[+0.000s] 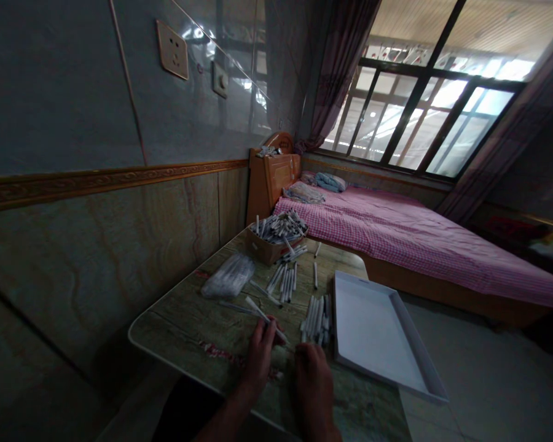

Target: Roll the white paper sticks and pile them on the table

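Currently, head view only: both bare hands low in view, over the near part of a greenish wood-grain counter point(175, 325). Left hand point(259, 351): fingers pinching a slim white pen point(257, 308) along its shaft, grip partly hidden. Pen is raised or resting against the counter; cannot tell which. Its long axis slants from upper left, far end sticking out past the left fingers, down to lower right, near end aimed at the right hand point(314, 377). Key relation is that line between the hands: left hand nearer, right on the shaft; right fingers curled, just beside the near end. Whether they pinch that tip or only sit close, cannot tell; light is dim and the back of the hand blocks the view. Around them: a bundle of pens point(316, 319) just beyond the right hand, axes running away from the person, beside a shallow white tray point(373, 325) that juts past the counter's right edge. Farther off, a looser group of pens point(288, 282), with a single pen point(316, 275) apart to its right. Behind these, a cardboard box point(259, 248) heaped with more, pointing every way. Clear plastic bag point(229, 276) left of the loose group; contents unclear.
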Demonstrator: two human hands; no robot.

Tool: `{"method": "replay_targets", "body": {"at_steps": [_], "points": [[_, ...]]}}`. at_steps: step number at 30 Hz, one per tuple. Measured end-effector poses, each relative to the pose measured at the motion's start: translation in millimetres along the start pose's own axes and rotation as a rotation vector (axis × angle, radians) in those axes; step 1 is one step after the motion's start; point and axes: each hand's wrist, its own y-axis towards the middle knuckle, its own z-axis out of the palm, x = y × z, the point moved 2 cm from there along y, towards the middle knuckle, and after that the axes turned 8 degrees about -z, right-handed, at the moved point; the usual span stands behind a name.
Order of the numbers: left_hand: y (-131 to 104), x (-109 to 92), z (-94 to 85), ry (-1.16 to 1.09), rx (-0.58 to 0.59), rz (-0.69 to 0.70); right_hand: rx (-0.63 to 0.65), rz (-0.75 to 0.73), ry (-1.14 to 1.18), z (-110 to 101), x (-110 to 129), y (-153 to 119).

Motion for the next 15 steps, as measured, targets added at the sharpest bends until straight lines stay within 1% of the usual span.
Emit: {"method": "replay_targets", "body": {"at_steps": [3,6,9,12,14,15], "points": [[-3.6,-5.2,1.6,-0.01,0.021,-0.005,0.054,-0.041,-0.144,4.0,7.2,0.6],[-6.1,-7.6,3.1,0.018,0.061,-0.01,0.062,-0.045,-0.13,7.5,4.3,-1.4],[-4.8,-4.3,2.5,0.083,0.073,0.006,0.008,-0.032,0.001,9.2,-9.3,-3.7],[-0.1,5.3,0.2,0.149,0.069,-0.008,-0.082,0.032,0.135,5.3,-21.4,0.2],[2.2,11.3,-0.8,0.24,0.084,0.029,-0.144,0.061,0.183,-3.5,-20.1,9.2],[2.3,13.2,-0.9,0.305,0.097,0.067,-0.166,0.049,0.191,-10.0,-15.6,15.7]]}}
